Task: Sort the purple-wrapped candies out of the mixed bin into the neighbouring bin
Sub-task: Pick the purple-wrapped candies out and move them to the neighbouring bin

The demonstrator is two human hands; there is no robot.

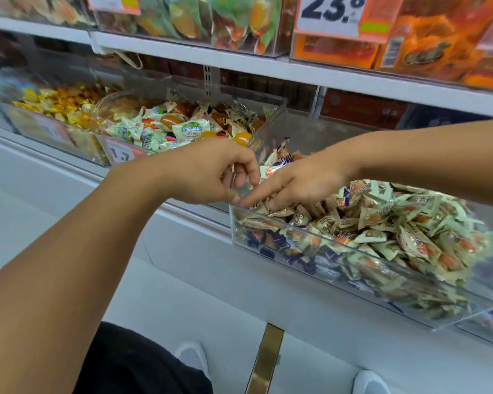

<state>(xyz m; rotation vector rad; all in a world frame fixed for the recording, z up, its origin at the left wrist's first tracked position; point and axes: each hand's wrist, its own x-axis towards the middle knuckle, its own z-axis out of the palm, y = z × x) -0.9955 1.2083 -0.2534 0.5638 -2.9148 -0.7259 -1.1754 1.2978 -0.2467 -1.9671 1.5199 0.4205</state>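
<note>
Shop shelving, white, two tiers, with clear bins along the lower shelf (pixel 182 223). Mixed bin (pixel 353 251) sits at right, heaped with pale cream candies (pixel 410 223); purple-wrapped candies (pixel 271 243) show low against its front wall near the left corner, count unclear through blur. Right hand (pixel 299 183) reaches down into that corner, fingers curled among the wrappers; whether they clamp one I cannot tell. Left hand (pixel 208 172) hovers at the bin's left rim, thumb and fingers curled close together, nothing visibly between them. Neighbouring bin (pixel 120 149) to the left holds green-white packets and orange sweets, a price tag (pixel 123 155) on its front. Free space only above the heaps. Bin's right end is cut off. Upper shelf tag (pixel 333 12) reads 23.8. Two white shoes (pixel 194 356) below.
</note>
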